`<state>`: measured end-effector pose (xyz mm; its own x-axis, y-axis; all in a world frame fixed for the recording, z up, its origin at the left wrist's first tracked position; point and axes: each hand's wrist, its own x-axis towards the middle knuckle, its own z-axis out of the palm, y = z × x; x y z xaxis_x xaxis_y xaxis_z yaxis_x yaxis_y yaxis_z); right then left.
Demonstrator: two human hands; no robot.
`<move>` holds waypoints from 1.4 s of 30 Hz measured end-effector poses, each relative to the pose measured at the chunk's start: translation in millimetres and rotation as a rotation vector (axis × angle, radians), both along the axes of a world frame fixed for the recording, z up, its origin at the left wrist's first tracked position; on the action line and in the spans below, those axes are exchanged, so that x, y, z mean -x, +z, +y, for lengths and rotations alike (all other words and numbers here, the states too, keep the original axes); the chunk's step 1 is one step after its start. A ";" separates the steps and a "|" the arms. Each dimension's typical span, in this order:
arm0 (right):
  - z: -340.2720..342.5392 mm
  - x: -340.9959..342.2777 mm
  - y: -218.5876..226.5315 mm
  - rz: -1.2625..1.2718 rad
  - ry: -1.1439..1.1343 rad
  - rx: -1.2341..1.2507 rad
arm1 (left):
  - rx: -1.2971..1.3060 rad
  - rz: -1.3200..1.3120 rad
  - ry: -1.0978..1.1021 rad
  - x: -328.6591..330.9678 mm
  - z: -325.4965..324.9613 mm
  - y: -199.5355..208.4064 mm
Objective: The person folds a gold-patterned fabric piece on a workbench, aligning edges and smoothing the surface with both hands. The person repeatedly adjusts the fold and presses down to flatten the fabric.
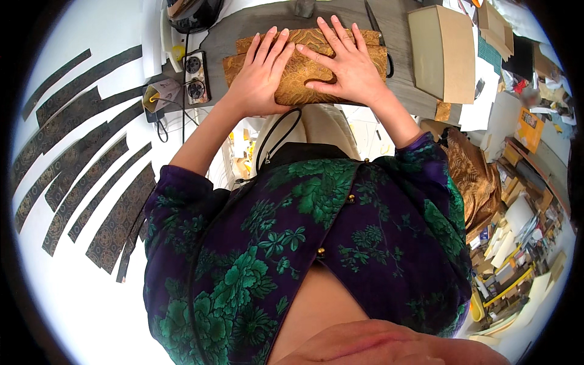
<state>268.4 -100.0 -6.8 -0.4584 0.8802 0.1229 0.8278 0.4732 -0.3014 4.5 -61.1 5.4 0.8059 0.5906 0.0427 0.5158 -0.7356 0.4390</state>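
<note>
A gold-brown patterned fabric piece [292,91] lies at the near edge of the grey table [243,21]. My left hand [260,73] rests flat on its left half, fingers together and pointing away from me. On the right half lies my right hand [350,64], palm down with its fingers spread. Neither hand grips anything. The fabric shows between and around the hands, and its far edge looks layered or folded. Black scissors [390,64] lie just right of it, partly hidden by the fabric.
A power strip [196,78] with cables sits left of the fabric. A beige board box [441,55] stands at the right. Dark patterned strips [73,161] lie on a white surface at the left. Crumpled brown fabric [468,176] and stacked materials are at the lower right.
</note>
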 end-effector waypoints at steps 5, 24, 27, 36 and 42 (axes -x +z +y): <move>0.3 0.1 0.5 0.001 0.017 -0.008 | -0.004 0.048 0.006 -0.2 -0.1 0.1; -1.4 0.8 -5.5 0.034 -0.029 -0.011 | -0.012 -0.005 0.009 1.8 -0.1 -6.7; -1.1 1.3 -5.0 0.021 -0.020 -0.015 | -0.034 0.020 -0.003 1.7 -0.1 -4.1; -5.9 -4.4 10.3 0.043 0.207 0.091 | -0.051 0.017 -0.012 2.1 0.0 -6.2; -23.0 -20.0 15.0 0.052 0.250 0.112 | -0.044 0.046 -0.007 1.8 0.5 -5.8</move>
<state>288.4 -122.9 8.2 -0.6588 0.7499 0.0605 0.6715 0.6223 -0.4022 2.7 -60.5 -0.4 0.8117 0.5833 0.0313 0.5296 -0.7574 0.3819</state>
